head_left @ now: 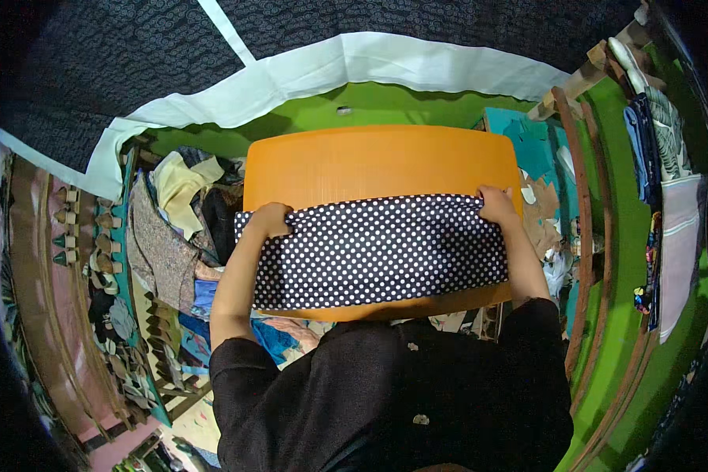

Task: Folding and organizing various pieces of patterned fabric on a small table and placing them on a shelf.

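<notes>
A black cloth with white polka dots [377, 252] lies in a wide band across an orange board or tabletop [381, 157] in front of me. My left hand [271, 220] is closed on the cloth near its upper left corner, fingers curled. At the upper right corner my right hand [497, 204] pinches the same cloth close to the board's right edge. Between the hands the upper edge runs nearly straight, with slight ripples toward the right. An orange strip of the board shows below the cloth's lower edge.
Heaped fabrics, among them a pale yellow cloth [182, 185], lie left of the board. A teal surface with scraps [539, 173] stands at the right. Wooden rails [576, 236] and hanging clothes [680, 236] line the green wall. Shoe-shaped forms [67, 228] sit far left.
</notes>
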### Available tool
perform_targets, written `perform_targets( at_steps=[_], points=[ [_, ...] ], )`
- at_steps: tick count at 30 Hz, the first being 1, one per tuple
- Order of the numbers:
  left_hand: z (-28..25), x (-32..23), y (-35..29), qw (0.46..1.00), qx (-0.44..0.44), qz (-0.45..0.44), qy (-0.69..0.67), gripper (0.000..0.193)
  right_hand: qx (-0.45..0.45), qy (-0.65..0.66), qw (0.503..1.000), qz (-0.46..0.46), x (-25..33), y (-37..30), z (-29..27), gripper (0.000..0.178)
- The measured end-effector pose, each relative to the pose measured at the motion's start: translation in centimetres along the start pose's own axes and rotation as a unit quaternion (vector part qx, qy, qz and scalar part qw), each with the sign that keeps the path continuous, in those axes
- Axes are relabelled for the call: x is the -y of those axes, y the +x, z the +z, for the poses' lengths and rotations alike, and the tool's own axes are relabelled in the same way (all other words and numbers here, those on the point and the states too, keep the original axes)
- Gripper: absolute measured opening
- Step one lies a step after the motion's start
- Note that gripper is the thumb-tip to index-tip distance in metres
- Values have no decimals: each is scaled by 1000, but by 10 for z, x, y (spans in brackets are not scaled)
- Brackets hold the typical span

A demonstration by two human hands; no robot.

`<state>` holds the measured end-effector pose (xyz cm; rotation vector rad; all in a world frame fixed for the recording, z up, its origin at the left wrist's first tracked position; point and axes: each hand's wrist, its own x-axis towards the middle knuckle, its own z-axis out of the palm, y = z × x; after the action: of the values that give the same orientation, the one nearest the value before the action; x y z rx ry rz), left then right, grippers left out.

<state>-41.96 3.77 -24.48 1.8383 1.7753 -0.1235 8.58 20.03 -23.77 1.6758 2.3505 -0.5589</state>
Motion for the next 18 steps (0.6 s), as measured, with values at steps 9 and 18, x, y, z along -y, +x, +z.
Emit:
perform_targets(
  at_steps=[9, 18],
  points=[
    [-57, -34, -16, 993, 82, -30, -77, 52, 49, -60, 996, -38, -30, 9, 0, 35],
    [-140, -54, -91, 961, -272, -6, 58, 27, -185, -19, 981, -63, 20, -58, -130, 40]
  ],
)
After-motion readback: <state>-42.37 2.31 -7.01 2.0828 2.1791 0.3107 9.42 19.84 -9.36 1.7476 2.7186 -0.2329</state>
